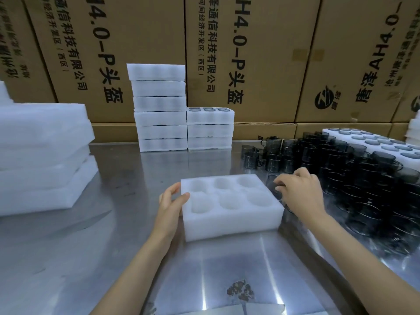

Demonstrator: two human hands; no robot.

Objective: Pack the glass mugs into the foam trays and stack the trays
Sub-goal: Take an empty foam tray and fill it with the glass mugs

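Gripping the empty foam tray [229,203] at its left edge, the left hand [169,205] steadies it. The right hand [300,192] pinches a glass mug [276,189] beside the tray.

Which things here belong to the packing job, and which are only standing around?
Job:
- empty foam tray, held by left hand
- glass mug, gripped by right hand
- loose mugs
- filled tray stacks
- spare foam

Not the job:
- cardboard boxes
- steel table
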